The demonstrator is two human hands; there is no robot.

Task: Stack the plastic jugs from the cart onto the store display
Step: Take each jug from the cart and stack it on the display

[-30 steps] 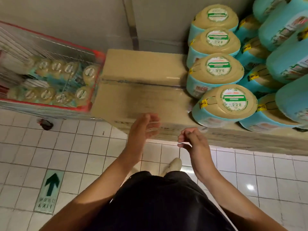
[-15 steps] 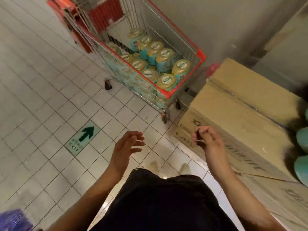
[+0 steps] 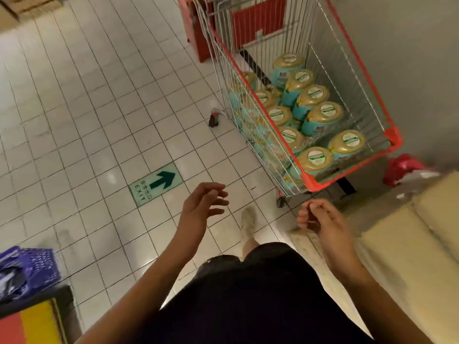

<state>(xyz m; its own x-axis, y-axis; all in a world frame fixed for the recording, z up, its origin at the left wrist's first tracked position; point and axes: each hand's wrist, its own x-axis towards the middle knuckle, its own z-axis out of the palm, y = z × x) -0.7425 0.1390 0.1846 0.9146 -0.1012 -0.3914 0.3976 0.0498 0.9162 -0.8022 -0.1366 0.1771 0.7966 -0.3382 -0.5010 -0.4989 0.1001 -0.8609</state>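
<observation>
At the bottom edge, the person's black shorts [image 3: 248,294] fill the view, with one pale shoe [image 3: 248,219] stepping onto the white tiled floor [image 3: 87,120]. Both bare arms reach forward over the floor. The left hand [image 3: 203,204] hangs with its fingers loosely curled and apart, holding nothing. The right hand [image 3: 320,217] is curled more closely toward its palm, also with nothing in it. A purple plastic crate [image 3: 27,266] sits at the left edge, and a tan cardboard box [image 3: 409,244] lies along the right edge, just beside the right forearm. Ahead of the left hand, a green exit sticker with an arrow [image 3: 155,186] lies flat on the tiles. Beyond both hands, well apart from them, stands a wire shopping cart with red trim [image 3: 310,180], close to the grey wall. The teal plastic jugs with beige tops [image 3: 314,158] stand packed in rows inside the cart's basket, from its near corner toward the middle. A crumpled red bag [image 3: 402,167] lies on the floor between the cart and the box.
</observation>
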